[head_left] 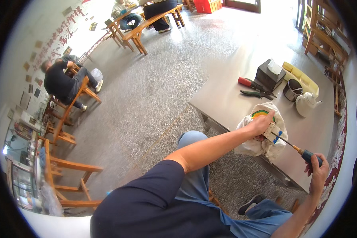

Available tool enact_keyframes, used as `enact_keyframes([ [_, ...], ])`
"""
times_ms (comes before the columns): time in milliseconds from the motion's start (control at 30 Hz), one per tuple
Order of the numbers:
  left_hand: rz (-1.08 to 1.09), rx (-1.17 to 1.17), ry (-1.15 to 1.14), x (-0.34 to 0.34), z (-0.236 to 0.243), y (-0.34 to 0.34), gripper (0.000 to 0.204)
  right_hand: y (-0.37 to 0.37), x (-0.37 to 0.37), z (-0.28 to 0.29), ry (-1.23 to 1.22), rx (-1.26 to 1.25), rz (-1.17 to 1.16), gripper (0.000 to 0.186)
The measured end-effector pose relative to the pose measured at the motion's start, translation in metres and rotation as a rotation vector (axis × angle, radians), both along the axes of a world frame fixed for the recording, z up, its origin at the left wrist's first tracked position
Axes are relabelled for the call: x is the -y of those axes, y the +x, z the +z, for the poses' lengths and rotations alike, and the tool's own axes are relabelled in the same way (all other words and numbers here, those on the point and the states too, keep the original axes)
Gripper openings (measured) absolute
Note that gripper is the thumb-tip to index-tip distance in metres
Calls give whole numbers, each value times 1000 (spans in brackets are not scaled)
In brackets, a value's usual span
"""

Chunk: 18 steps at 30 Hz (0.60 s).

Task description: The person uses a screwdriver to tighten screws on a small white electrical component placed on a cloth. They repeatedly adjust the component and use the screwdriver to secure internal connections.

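Note:
My right hand (317, 171) is wrapped round the dark-and-yellow handle of a screwdriver (302, 152). The long shaft slants up and left, its tip at a small white block with blue parts (274, 133). My left hand (261, 124) grips that block from the left side, some of its fingers hidden behind it. Beneath lies a crumpled white cloth bag (253, 146) with a green and yellow patch, at the table's near edge. What exactly the block is cannot be made out.
On the metal table (222, 99) beyond the bag lie red-handled pliers (252, 84) and dark green-handled pliers (254, 94). A dark tissue box (269, 75), yellow tray (301, 77), metal pot (292, 90) and white teapot (305, 104) stand farther back. Seated people and wooden benches (77, 99) are at left.

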<state>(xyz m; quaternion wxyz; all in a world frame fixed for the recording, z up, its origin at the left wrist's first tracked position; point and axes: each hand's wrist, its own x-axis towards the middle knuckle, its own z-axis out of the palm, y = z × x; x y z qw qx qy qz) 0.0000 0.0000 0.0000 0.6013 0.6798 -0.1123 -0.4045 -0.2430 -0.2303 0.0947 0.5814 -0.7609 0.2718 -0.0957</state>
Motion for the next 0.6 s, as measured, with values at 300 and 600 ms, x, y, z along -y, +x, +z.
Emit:
enact_keyframes([
  [300,-100,147,257,-7,22,7,74,7,-3,-6,86,106,86,32],
  [600,-105,705,375,-14,32,3,78,12,21,-51,376,137,154,36],
])
